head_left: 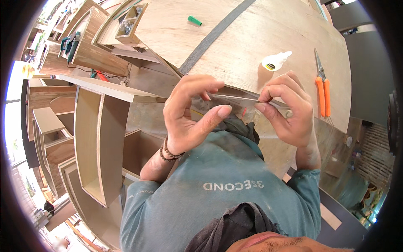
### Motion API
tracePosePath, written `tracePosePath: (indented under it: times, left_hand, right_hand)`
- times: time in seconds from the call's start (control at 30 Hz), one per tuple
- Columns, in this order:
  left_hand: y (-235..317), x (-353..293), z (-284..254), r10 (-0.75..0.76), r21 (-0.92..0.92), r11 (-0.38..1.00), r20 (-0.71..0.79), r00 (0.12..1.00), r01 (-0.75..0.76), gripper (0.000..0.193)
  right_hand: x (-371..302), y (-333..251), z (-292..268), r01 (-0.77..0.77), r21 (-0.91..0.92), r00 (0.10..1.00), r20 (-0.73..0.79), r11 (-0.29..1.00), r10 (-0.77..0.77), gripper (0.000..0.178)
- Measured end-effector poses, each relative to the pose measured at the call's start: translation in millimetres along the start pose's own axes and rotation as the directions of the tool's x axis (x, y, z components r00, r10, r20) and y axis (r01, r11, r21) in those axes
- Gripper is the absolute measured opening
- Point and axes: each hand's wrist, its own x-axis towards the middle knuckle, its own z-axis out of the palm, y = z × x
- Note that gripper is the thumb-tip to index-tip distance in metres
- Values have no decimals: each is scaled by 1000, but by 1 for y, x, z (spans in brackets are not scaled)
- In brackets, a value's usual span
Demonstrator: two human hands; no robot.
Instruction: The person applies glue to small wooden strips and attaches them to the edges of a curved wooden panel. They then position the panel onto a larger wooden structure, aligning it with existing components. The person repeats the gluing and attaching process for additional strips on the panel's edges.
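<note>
My left hand (189, 113) is raised in front of my chest, thumb and fingers apart, with nothing plainly held. A beaded bracelet (168, 152) circles that wrist. My right hand (289, 107) is closed, thumb and forefinger pinched together on what looks like a thin pale strip (235, 98). The strip runs leftward toward my left fingers, along the near edge of the wooden tabletop (302, 40). Just beyond my right hand, a white glue bottle (275, 62) lies on its side on the tabletop. To its right are orange-handled scissors (322, 86).
A grey strip (216, 35) crosses the tabletop, near a small green cone-shaped cap (194, 20). A wooden tray (132, 25) sits at its far left. Tall plywood cabinet frames (90, 138) crowd my left side. Farther off, a green power tool (71, 46) rests on a cabinet.
</note>
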Motion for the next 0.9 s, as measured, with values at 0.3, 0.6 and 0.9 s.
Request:
tracePosePath:
  times: [0.3,0.6,0.9]
  left_hand:
    - [3,1,-12,-106,17,994,41,994,105,27]
    - [0,0,-8,-117,-68,991,21,993,118,22]
    - [15,1,2,-183,50,982,18,983,182,21]
  right_hand:
    - [1,-13,-12,-251,136,962,147,958,231,11]
    - [-4,-13,-12,-224,144,974,81,964,214,13]
    - [3,-21,9,93,-348,965,-199,933,-170,29]
